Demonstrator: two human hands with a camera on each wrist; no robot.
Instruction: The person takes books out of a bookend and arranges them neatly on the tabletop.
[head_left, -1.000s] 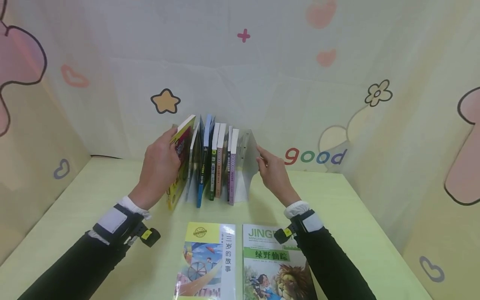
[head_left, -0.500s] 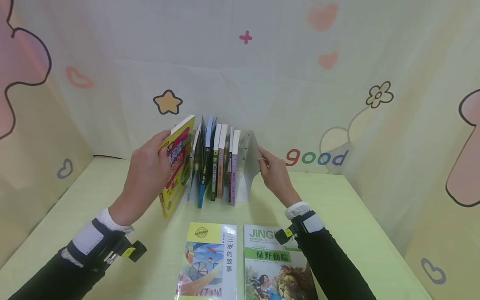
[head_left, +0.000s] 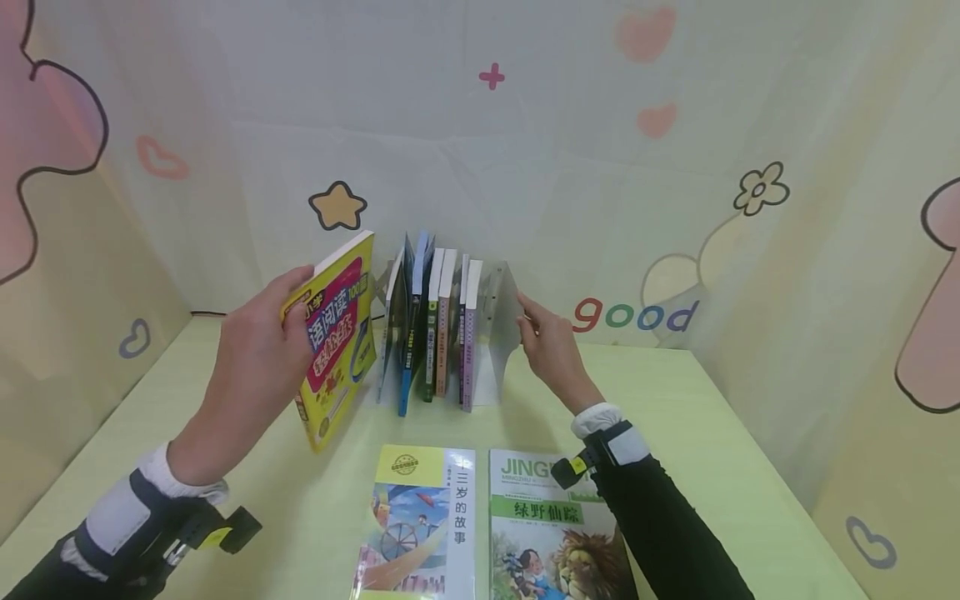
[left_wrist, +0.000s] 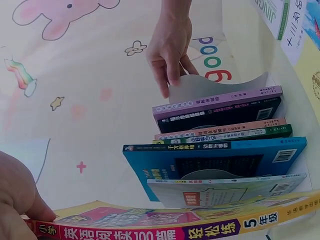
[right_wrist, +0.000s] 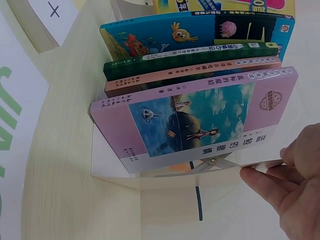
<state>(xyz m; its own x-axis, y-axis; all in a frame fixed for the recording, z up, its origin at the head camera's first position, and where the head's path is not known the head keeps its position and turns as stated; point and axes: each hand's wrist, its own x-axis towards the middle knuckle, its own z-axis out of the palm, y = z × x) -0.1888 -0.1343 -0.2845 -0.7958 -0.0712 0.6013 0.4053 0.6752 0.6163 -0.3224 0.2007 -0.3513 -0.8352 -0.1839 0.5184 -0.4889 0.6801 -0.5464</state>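
My left hand (head_left: 247,367) grips a yellow book (head_left: 341,333) by its left edge, thumb on the red-and-yellow cover. The book stands tilted, to the left of a row of upright books. At that row's right end, my right hand (head_left: 553,350) pinches the outer edge of a pale grey bookend (head_left: 501,329) between thumb and fingers. A purple-spined book (right_wrist: 195,120) stands nearest that panel in the right wrist view. Beside it are an orange-spined book (right_wrist: 200,75), a green-spined book (right_wrist: 185,55) and a blue book (left_wrist: 215,160).
Two books lie flat near the front of the pale table (head_left: 637,417): one with a blue-and-yellow cover (head_left: 408,525), one with a lion cover (head_left: 558,542). A patterned curtain (head_left: 570,167) hangs close behind the row.
My left hand has drawn the yellow book left and toward me, away from the row, turning its cover more into view. The right hand has stayed at the bookend.
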